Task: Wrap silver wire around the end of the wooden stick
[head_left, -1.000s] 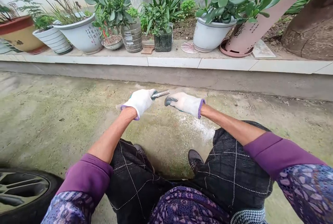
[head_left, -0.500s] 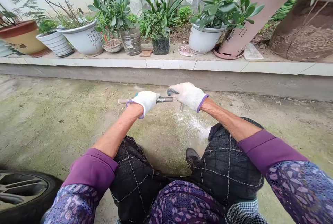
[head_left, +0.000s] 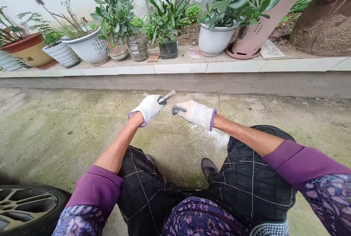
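Note:
My left hand (head_left: 149,107), in a white glove with a grey palm and purple cuff, is closed round a short rod-like handle (head_left: 167,97). Shiny metal or wire wraps part of the handle, and its bare brownish end points up and to the right. What lies at the other end of the handle is hidden behind the glove. My right hand (head_left: 193,113), gloved alike, is just to the right and apart from the handle. Its fingers are curled together; whatever they may hold is hidden. White powdery specks (head_left: 219,138) lie on the concrete floor (head_left: 90,126) below it.
A low tiled ledge (head_left: 179,68) runs across in front, bearing several potted plants, among them a white pot (head_left: 216,40) and a tall pink pot (head_left: 251,35). A wheel (head_left: 27,206) is at the lower left. My shoe (head_left: 210,168) rests on the floor between my knees.
The handle in my left hand has turned from level to slanting, its right end now raised. My right hand has moved slightly down and left. The view has shifted a little.

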